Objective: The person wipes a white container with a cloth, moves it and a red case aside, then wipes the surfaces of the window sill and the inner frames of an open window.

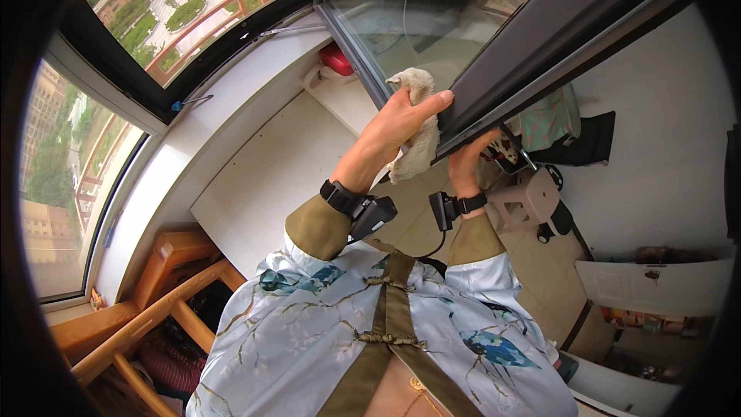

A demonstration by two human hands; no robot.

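Note:
A dark-framed window sash (532, 38) stands swung inward in front of me, its glass pane (432, 15) facing left. My left hand (394, 127) is closed on a cream, fluffy cleaning cloth (421, 150), pressing it to the sash's near lower corner with the thumb stretched along the frame. Some of the cloth sticks out above and below the hand. On the right side of that corner, my right hand (466, 166) grips the sash edge, its fingers partly hidden by the frame. Both wrists carry black straps with small devices.
A white windowsill (185, 154) curves along the left below the fixed windows. Wooden furniture rails (154, 324) stand at lower left. To the right are a pale plastic stool (525, 201), a green patterned bag (552, 120) and a white cabinet (656, 286). A red object (336, 59) lies behind the sash.

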